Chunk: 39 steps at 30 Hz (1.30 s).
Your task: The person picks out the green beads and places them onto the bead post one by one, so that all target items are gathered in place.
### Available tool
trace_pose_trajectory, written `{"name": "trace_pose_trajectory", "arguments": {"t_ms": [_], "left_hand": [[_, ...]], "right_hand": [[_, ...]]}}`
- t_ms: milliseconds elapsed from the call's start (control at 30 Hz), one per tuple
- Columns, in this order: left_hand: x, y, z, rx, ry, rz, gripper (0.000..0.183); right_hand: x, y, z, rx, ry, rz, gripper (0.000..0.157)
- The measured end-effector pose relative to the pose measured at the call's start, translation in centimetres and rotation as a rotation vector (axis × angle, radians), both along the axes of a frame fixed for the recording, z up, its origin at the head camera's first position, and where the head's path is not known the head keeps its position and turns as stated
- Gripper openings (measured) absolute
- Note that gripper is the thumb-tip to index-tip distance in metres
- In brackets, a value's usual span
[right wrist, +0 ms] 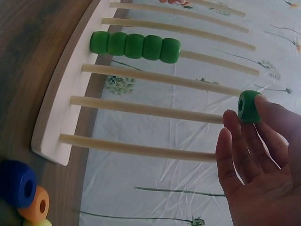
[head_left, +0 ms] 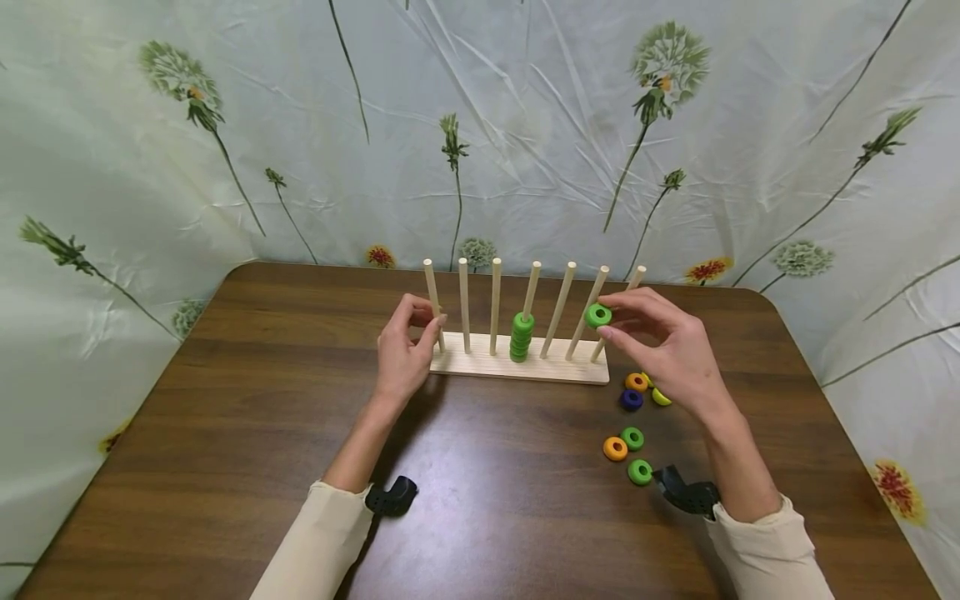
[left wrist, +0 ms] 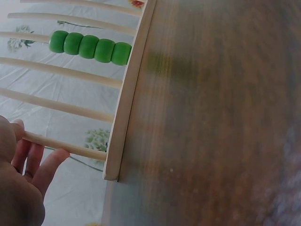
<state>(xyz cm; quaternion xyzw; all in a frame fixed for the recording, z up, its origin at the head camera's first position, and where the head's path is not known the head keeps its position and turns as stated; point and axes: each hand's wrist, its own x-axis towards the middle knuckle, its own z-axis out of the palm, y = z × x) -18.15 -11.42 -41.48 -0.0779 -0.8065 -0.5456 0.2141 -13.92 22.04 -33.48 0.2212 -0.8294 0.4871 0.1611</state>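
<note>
A pale wooden rack [head_left: 517,369] with a row of upright pegs stands on the table. Several green beads [head_left: 521,337] are stacked on its middle peg. My left hand [head_left: 405,346] holds the leftmost peg [left wrist: 80,148] between thumb and fingers, partway up its length. Between thumb and fingertips, my right hand [head_left: 667,346] pinches one green bead [right wrist: 249,107], raised beside the pegs at the right end. The bead's hole shows, and no peg passes through it. The other pegs carry no beads.
Loose beads lie on the brown table [head_left: 487,483] at the right: a blue bead [head_left: 632,400], an orange bead [head_left: 636,382] and yellow beads [head_left: 662,397] close together. Nearer me are another orange bead [head_left: 615,449] and two green beads [head_left: 640,472]. A flowered cloth [head_left: 525,167] hangs behind.
</note>
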Motion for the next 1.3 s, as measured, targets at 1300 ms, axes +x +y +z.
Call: {"name": "trace_pose_trajectory", "arguments": {"t_ms": [1300], "left_hand": [[0.0, 0.0, -0.1, -0.009, -0.012, 0.007, 0.016]], "right_hand": [[-1.2, -3.9, 1.3, -0.127, -0.061, 0.121, 0.04]]}}
